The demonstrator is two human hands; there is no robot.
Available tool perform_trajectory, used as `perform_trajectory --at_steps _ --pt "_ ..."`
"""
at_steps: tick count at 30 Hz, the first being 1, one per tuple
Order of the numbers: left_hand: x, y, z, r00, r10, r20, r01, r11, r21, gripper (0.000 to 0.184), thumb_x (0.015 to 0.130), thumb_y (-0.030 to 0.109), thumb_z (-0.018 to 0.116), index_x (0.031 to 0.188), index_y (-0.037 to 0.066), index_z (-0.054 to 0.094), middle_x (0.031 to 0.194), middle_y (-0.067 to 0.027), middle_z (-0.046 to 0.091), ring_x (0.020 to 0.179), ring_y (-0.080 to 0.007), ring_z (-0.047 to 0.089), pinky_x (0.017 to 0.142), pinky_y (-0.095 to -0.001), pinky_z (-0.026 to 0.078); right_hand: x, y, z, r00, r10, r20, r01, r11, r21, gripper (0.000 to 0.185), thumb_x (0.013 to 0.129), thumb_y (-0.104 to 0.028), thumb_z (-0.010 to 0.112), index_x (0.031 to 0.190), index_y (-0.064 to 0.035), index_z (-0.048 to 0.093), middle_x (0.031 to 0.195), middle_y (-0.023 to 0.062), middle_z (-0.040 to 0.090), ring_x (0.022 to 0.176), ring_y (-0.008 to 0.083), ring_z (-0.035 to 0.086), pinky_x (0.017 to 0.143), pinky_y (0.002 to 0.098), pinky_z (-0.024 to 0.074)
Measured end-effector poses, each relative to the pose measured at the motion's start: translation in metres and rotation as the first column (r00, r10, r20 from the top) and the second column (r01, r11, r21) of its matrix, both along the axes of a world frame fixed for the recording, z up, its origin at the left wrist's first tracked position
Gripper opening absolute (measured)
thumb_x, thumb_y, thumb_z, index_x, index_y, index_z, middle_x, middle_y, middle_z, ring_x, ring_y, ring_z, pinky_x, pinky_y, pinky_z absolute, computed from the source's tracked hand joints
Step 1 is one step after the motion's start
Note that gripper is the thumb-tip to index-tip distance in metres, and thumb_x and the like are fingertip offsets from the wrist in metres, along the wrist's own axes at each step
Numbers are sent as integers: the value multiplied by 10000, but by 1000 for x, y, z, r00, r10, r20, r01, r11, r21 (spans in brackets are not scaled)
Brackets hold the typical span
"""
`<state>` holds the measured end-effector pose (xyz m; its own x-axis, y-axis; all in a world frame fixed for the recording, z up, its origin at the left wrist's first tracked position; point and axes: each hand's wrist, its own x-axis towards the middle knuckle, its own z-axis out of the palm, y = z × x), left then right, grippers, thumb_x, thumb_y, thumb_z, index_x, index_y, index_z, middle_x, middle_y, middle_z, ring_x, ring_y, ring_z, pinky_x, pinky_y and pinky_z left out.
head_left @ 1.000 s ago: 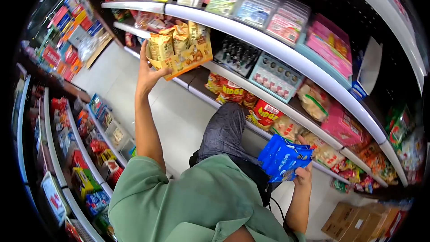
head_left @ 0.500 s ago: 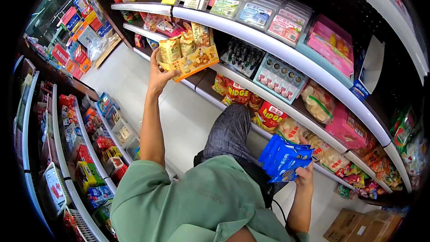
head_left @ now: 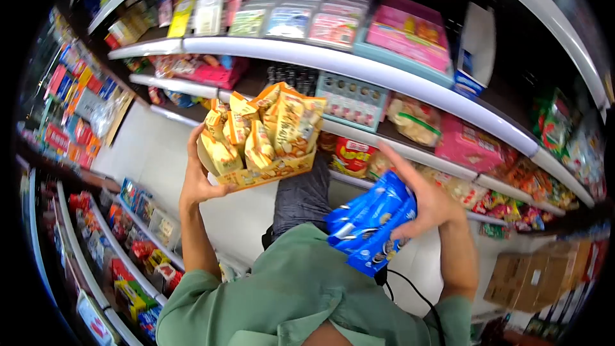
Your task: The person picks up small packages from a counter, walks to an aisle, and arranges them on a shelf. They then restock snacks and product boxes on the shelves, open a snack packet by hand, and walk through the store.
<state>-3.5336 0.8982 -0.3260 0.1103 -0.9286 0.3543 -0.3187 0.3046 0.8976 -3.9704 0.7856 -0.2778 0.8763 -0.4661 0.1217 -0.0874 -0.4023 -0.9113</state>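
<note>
My left hand (head_left: 204,179) is closed around the left end of a yellow cardboard display box (head_left: 272,173), held up in front of the shelf. Several yellow snack bags (head_left: 295,125) stand in it, some leaning. Lower and to the right, my right hand (head_left: 435,198) grips a bunch of shiny blue snack packets (head_left: 375,221), thumb on the near side and a finger stretched along the far side. The packets hang close to the green shirt, below and to the right of the box, apart from it.
A curved shelf unit runs across the front, with pink boxes (head_left: 410,32), flat clear-lidded packs (head_left: 291,19) and a tray of small items (head_left: 352,101). Red chip bags (head_left: 352,156) sit lower. A brown carton (head_left: 535,275) stands on the floor at right; another stocked shelf (head_left: 138,243) lines the left.
The yellow box has moved away from the shelf toward my body, its top now tipped into view. My right hand has risen with the blue packets, and the view has shifted right.
</note>
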Motion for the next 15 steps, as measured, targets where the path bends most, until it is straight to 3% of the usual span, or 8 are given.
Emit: perform_trajectory --at_steps 2,6,9,10,11,13,15 --pt "-22 -16 9 991 -119 54 123 990 -71 1236 510 165 872 1495 141 126 1445 -147 351 1338 -283 388 1102 -425 347 10 -6 47 998 57 28 -54 992 -113 1309 560 -279 895 1520 34 62 1587 174 140 1414 224 257 1136 313 229" --pt "-75 -46 31 936 -351 29 347 903 -253 1211 545 153 879 1471 124 99 1423 -195 362 1290 -326 450 1068 -438 394 -1 12 102 978 -91 -190 66 989 -135 1279 560 -228 866 1520 28 60 1561 214 189 1425 225 251 1144 309 217" --pt "-115 -72 46 898 -439 10 422 856 -300 1211 533 159 889 1469 114 122 1410 -183 377 1283 -314 463 1058 -434 405 -24 34 126 890 -108 -442 90 994 -60 1227 583 -195 832 1519 29 71 1375 215 473 1170 288 543 1014 352 405" --pt "-125 -82 52 887 -459 42 449 840 -304 1212 529 160 892 1469 108 129 1407 -179 379 1290 -308 456 1062 -430 401 -40 38 126 882 -138 -451 119 990 -70 1227 583 -195 832 1519 29 71 1375 215 473 1170 288 543 1014 352 405" --pt "-139 -89 62 883 -465 70 462 831 -311 1211 522 158 892 1468 96 138 1409 -173 375 1297 -294 448 1068 -419 394 -62 41 120 933 -238 -271 152 941 -303 1267 551 -245 840 1525 14 71 1295 208 528 1106 284 570 976 359 431" --pt "-168 -106 77 853 -516 78 505 779 -371 1206 516 162 887 1463 96 144 1396 -170 381 1298 -296 441 1073 -410 388 -105 64 126 912 -408 33 402 876 -268 1336 508 -298 874 1525 19 68 1193 186 590 1028 267 601 929 346 456" --pt "-205 -118 101 822 -567 58 538 738 -408 1184 526 175 878 1461 106 153 1382 -170 390 1294 -298 439 1077 -408 381 -131 104 124 745 -612 264 602 788 127 1389 489 -305 921 1518 42 54 1141 155 601 997 227 608 898 308 453"
